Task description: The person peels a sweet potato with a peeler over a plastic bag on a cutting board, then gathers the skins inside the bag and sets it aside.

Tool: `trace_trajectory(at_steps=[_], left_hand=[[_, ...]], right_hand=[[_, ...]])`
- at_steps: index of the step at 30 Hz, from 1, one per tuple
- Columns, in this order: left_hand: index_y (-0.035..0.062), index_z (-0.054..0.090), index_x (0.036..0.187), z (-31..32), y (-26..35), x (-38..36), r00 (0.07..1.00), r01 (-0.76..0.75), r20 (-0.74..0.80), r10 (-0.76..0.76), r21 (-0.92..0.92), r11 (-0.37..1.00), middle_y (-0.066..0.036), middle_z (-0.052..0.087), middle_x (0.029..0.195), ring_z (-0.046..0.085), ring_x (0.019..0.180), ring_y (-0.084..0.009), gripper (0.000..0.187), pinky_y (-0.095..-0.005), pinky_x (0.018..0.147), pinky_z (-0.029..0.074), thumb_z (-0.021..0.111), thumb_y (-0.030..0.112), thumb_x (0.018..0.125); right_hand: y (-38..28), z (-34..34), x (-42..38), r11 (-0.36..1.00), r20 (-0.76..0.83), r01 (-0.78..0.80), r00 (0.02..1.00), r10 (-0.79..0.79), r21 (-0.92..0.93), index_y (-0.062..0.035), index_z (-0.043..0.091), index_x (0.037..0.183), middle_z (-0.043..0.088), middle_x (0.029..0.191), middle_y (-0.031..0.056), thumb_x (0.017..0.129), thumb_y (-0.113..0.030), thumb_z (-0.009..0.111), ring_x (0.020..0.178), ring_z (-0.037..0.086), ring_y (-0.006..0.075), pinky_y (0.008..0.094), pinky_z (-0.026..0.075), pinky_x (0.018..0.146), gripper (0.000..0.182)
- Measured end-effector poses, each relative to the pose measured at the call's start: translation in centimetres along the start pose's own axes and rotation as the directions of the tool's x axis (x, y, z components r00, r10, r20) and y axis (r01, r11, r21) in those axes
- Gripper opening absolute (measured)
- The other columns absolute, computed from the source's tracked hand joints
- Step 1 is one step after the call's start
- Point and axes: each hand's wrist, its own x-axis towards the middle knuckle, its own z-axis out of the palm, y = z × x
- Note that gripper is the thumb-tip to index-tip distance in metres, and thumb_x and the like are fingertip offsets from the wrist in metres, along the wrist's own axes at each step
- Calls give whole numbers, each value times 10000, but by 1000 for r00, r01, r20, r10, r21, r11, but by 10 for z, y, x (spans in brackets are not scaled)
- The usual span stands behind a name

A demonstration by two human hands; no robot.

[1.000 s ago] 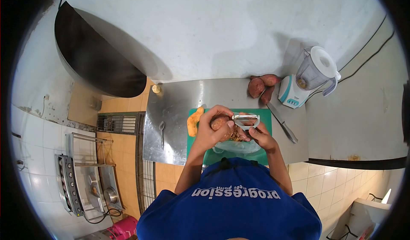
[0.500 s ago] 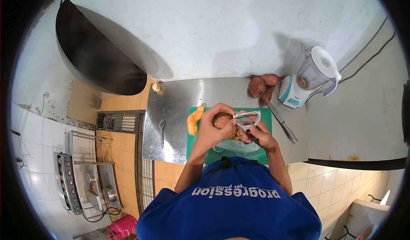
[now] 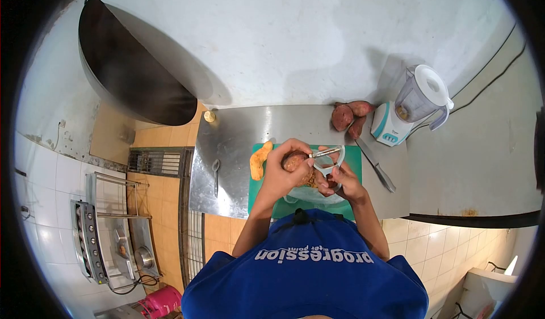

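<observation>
My left hand (image 3: 284,171) is wrapped round a sweet potato (image 3: 293,161) with some reddish skin on it. In my right hand (image 3: 350,185) is a Y-shaped peeler (image 3: 331,163) with a pale handle, its metal blade close beside the potato and my left fingertips. Below both hands a clear plastic bag (image 3: 309,194) with peelings (image 3: 311,178) lies on the green cutting board (image 3: 355,161). A peeled yellow sweet potato (image 3: 259,161) rests at the board's left edge, near my left wrist.
Unpeeled sweet potatoes (image 3: 342,117) sit against the wall beside a blender (image 3: 392,123). A knife (image 3: 377,166) lies right of the board. On the steel table's (image 3: 233,131) left side are a spoon (image 3: 216,177) and a small pale yellow piece (image 3: 209,116).
The peeler has tilted and turned in my right hand, its handle now pointing more downward. My left hand keeps its hold on the sweet potato, almost unmoved.
</observation>
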Motion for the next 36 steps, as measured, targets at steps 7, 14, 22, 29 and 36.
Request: trace_trajectory(at_steps=[7, 14, 22, 29, 36], left_hand=[[-10, 630, 962, -4, 0, 0, 996, -75, 39, 76, -27, 997, -67, 645, 932, 610, 883, -119, 163, -269, 805, 493, 716, -14, 824], [-16, 637, 964, -4, -5, 0, 978, -185, 91, 186, -23, 982, -97, 643, 961, 619, 894, -167, 175, -290, 826, 489, 702, -42, 804], [-15, 640, 966, -2, -15, 1, 985, -140, 91, 149, -99, 985, -102, 646, 969, 619, 894, -166, 173, -292, 826, 489, 699, -38, 805], [-17, 642, 952, -1, -15, 1, 988, -115, 92, 126, -115, 987, -99, 645, 970, 617, 893, -160, 147, -289, 820, 489, 694, -34, 816], [17, 615, 1029, 9, -28, 3, 987, 69, -125, -104, -257, 964, -87, 643, 976, 634, 902, -181, 125, -305, 830, 508, 628, 89, 928]], right_hand=[[4, -5, 0, 999, 13, 34, 999, -34, -36, -84, 288, 1573, 534, 854, 78, 1066, -417, 493, 663, 448, 117, 261, 386, 565, 640], [6, -8, -2, 983, 16, 120, 993, -119, -138, -10, 372, 1524, 593, 917, 91, 1063, -387, 515, 746, 533, 131, 254, 424, 609, 612], [4, -13, 0, 981, 53, 127, 991, -120, -147, 3, 434, 1493, 585, 897, 81, 1054, -386, 532, 741, 526, 128, 251, 418, 618, 595], [3, -13, 0, 994, 81, 92, 993, -88, -54, 11, 438, 1493, 505, 828, 31, 1043, -395, 551, 689, 426, 105, 247, 369, 616, 616], [3, -9, 2, 1000, -48, 27, 998, -27, 3, -105, 306, 1588, 428, 828, 2, 1073, -375, 497, 660, 377, 89, 237, 340, 591, 612]])
